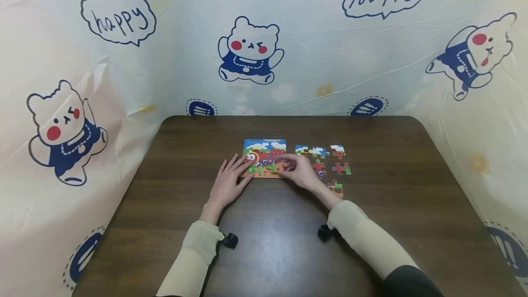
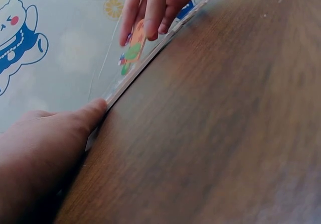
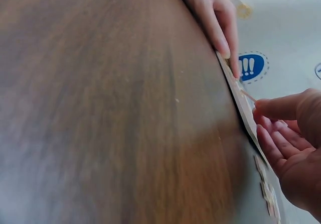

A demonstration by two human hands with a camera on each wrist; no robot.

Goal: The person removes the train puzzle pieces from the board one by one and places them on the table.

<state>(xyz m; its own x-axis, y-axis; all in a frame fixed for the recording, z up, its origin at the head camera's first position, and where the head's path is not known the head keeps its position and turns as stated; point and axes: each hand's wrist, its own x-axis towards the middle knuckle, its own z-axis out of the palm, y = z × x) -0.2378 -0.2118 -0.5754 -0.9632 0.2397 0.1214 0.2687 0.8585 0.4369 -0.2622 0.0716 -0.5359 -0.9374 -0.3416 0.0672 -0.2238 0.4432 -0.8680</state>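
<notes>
A colourful jigsaw puzzle (image 1: 266, 143) with a cartoon scene of sky, clouds and a red figure lies flat on the table. My left hand (image 1: 228, 185) rests along its left side, fingers spread and fairly straight over its edge. Between thumb and fingers, my right hand (image 1: 302, 173) pinches a puzzle piece at the right part of the picture. In the left wrist view this puzzle piece (image 2: 133, 51), orange and green, stands tilted above the puzzle. The right wrist view catches only the thin edge of the piece.
Several loose puzzle pieces (image 1: 341, 168) are spread to the right of the puzzle, some partly behind my right hand and forearm. The brown wooden table (image 1: 264, 251) reaches back to a printed curtain (image 1: 297, 68) that stands around its far side.
</notes>
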